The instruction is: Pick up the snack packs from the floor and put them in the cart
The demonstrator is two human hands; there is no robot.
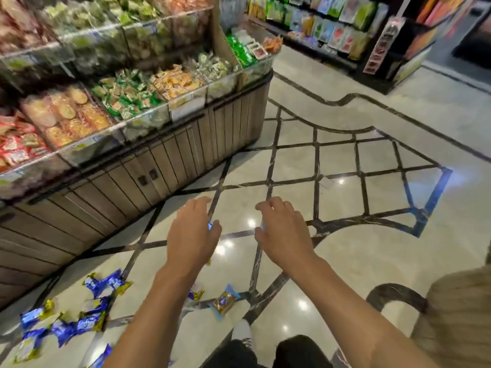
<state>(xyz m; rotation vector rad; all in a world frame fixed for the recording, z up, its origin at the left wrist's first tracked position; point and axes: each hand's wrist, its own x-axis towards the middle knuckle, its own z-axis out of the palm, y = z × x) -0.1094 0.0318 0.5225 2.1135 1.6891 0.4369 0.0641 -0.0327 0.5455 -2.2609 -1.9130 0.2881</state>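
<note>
Several blue and gold snack packs (91,306) lie scattered on the floor at the lower left, and one more pack (224,301) lies between my forearms. Both my arms reach forward over the tiles, backs of the hands up and fingers curled downward. A sliver of blue wrapper shows by the thumb of my left hand (192,235), with a yellow tip under the wrist, so it holds a snack pack beneath the palm. My right hand (285,232) hides its palm, and I cannot tell whether it holds anything. No cart is clearly in view.
A wooden display stand (170,160) with clear bins of packaged snacks fills the left side. Dark shelving (385,46) with hanging packets stands at the far right. A beige ribbed object (457,322) sits at the lower right edge. My feet (241,333) are below.
</note>
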